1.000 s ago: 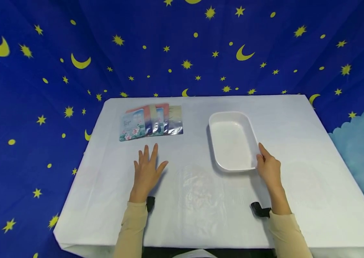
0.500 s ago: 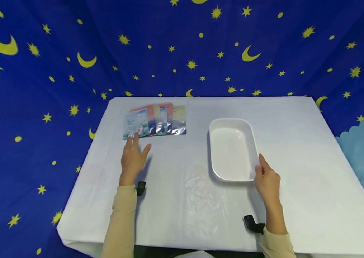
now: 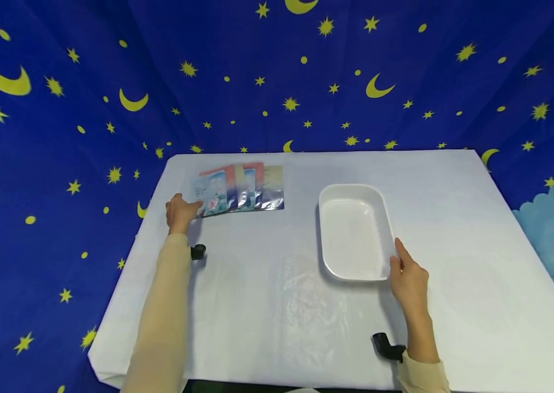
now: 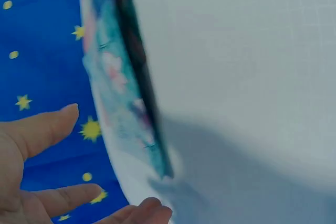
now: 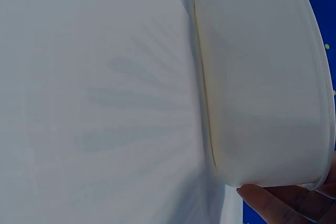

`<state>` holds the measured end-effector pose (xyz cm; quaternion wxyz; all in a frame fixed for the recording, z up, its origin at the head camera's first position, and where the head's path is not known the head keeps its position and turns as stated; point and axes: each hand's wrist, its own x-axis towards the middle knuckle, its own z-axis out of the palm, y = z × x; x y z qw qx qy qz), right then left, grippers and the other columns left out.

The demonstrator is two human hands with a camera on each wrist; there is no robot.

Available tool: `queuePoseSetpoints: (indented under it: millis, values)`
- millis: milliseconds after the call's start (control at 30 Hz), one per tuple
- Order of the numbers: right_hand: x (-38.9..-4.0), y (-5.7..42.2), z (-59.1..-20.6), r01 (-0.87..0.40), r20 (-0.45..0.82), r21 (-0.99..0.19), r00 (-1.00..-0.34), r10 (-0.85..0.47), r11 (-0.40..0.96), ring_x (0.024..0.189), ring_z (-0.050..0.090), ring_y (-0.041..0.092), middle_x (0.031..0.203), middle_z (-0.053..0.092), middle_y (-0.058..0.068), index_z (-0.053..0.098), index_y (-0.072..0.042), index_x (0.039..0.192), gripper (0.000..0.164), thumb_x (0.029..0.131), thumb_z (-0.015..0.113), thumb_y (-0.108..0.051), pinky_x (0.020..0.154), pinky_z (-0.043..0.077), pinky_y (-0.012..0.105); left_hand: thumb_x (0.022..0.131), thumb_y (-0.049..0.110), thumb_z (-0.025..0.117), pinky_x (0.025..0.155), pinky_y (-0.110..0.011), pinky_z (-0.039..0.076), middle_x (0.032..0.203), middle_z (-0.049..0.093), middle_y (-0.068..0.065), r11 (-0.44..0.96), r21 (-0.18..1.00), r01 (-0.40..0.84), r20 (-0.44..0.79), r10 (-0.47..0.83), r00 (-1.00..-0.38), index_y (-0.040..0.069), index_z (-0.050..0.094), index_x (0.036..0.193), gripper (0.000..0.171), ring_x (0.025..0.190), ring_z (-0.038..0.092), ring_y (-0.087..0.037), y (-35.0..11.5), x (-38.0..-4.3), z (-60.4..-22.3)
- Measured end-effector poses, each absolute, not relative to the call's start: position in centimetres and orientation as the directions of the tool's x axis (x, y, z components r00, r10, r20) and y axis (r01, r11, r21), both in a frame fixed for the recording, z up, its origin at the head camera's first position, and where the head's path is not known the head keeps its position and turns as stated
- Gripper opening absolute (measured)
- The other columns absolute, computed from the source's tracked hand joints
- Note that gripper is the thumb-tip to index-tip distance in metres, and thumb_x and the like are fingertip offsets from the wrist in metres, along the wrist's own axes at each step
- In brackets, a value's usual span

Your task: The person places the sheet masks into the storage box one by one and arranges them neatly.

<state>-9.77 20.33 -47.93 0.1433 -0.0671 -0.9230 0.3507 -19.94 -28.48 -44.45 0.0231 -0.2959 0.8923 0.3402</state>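
My left hand is at the near left corner of a fanned row of flat sheet mask packets. The front packet is pale blue with pink flowers. In the left wrist view the thumb and fingers of this hand stand spread apart, around the corner of the stacked packets without closing on it. My right hand grips the near right corner of a white rectangular dish, thumb at the rim. The right wrist view shows fingers at the dish's outer wall.
A white cloth covers the table. A shiny, see-through patch like clear film lies near the front middle. Black camera mounts stick out from both wrists. A blue curtain with yellow stars and moons stands behind.
My left hand has moved left and forward from in front of the packets to their left corner. The right hand stays on the dish, which has shifted slightly towards me.
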Motion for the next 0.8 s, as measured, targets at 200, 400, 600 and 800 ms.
queuePoseSetpoints:
  millis: [200, 400, 600, 800]
  values:
    - [-9.8, 20.3, -48.1, 0.031, 0.215, -0.664, -0.949, 0.231, 0.747, 0.077, 0.061, 0.038, 0.101, 0.061, 0.027, 0.047, -0.009, 0.128, 0.04, 0.088, 0.048, -0.008, 0.063, 0.046, 0.049, 0.08, 0.028, 0.056, 0.089, -0.049, 0.037, 0.119, 0.041, -0.029, 0.624, 0.509, -0.593, -0.259, -0.546, -0.797, -0.006, 0.041, 0.124, 0.058, 0.112, 0.038, -0.041, -28.4, -20.9, -45.7]
    - [-9.8, 20.3, -48.2, 0.011, 0.246, -0.659, -0.942, 0.229, 0.752, 0.074, 0.061, 0.037, 0.099, 0.061, 0.026, 0.049, -0.008, 0.127, 0.04, 0.087, 0.049, -0.007, 0.061, 0.046, 0.049, 0.076, 0.022, 0.06, 0.085, -0.051, 0.039, 0.117, 0.038, -0.03, 0.645, 0.461, -0.61, -0.226, -0.579, -0.783, -0.009, 0.049, 0.115, 0.051, 0.108, 0.038, -0.043, -28.1, -21.7, -46.8]
    - [-9.8, 20.3, -48.3, 0.023, 0.235, -0.662, -0.943, 0.236, 0.75, 0.079, 0.061, 0.038, 0.104, 0.06, 0.025, 0.047, -0.009, 0.128, 0.041, 0.088, 0.048, -0.008, 0.063, 0.047, 0.049, 0.074, 0.022, 0.068, 0.088, -0.048, 0.04, 0.119, 0.037, -0.03, 0.59, 0.484, -0.646, -0.245, -0.618, -0.747, -0.01, 0.044, 0.12, 0.061, 0.108, 0.041, -0.042, -28.3, -22.0, -47.2]
    - [-9.9, 20.3, -48.3, 0.011, 0.245, -0.669, -0.941, 0.234, 0.744, 0.08, 0.061, 0.039, 0.103, 0.06, 0.026, 0.048, -0.008, 0.128, 0.041, 0.087, 0.048, -0.007, 0.063, 0.047, 0.049, 0.074, 0.016, 0.065, 0.089, -0.044, 0.042, 0.111, 0.053, -0.028, 0.522, 0.56, -0.644, -0.215, -0.659, -0.721, -0.01, 0.049, 0.114, 0.05, 0.104, 0.05, -0.039, -28.6, -21.6, -47.4]
